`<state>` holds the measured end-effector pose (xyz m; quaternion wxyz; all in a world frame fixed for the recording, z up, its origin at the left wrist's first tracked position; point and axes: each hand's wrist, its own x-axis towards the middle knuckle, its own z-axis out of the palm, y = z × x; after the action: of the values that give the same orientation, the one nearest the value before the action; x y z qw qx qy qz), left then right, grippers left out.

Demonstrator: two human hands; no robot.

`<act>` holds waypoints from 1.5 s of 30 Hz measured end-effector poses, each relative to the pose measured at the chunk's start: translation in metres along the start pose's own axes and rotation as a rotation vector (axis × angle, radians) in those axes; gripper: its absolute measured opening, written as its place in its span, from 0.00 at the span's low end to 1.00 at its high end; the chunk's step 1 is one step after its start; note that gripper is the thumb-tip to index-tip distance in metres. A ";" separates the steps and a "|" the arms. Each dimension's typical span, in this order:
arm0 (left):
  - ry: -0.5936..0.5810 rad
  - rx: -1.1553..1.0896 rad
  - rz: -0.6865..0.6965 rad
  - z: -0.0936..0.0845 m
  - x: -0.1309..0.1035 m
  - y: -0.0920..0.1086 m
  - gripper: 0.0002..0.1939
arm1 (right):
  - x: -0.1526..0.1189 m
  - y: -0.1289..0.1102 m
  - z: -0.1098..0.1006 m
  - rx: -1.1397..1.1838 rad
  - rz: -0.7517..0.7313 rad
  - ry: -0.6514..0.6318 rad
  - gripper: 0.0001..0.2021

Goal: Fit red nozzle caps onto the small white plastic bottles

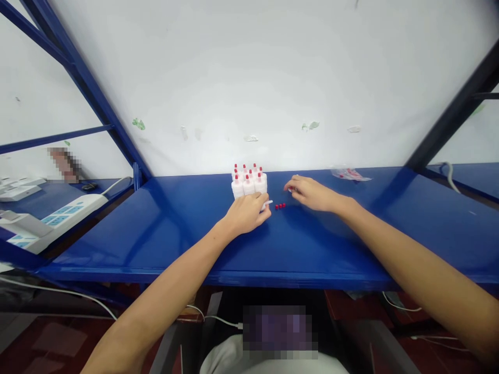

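Note:
My left hand (249, 210) is closed around a small white squeeze bottle, mostly hidden in the fingers; its pale nozzle (267, 204) points right and shows no red cap. Directly behind that hand stands a tight group of white squeeze bottles (248, 186), upright and fitted with red tips. My right hand (307, 193) is just above the table to the right, fingertips drawn together. A speck of red and white shows at its fingers, too small to make out. Between the hands, a few loose red caps (279, 206) lie in a short row.
A clear plastic bag (351, 174) with red pieces in it lies at the back right of the blue table (187, 228). White power strips (58, 218) are at the left, beyond the blue frame post (89, 93). A white wall (249, 78) closes off the back.

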<state>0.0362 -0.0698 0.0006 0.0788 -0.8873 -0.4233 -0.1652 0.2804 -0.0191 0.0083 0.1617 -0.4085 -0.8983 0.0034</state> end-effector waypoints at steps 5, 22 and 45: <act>-0.029 -0.044 0.006 0.004 0.000 -0.001 0.11 | 0.003 -0.008 0.005 0.060 -0.058 -0.062 0.17; -0.087 -0.070 0.007 0.008 0.000 -0.003 0.13 | 0.000 -0.025 -0.007 0.192 0.068 -0.195 0.14; 0.038 -0.327 -0.030 0.002 0.001 -0.002 0.14 | 0.003 -0.005 0.000 0.190 0.394 0.602 0.11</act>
<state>0.0354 -0.0670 -0.0013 -0.0612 -0.8786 -0.4021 -0.2501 0.2744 -0.0204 0.0099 0.4523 -0.5393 -0.7104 -0.0023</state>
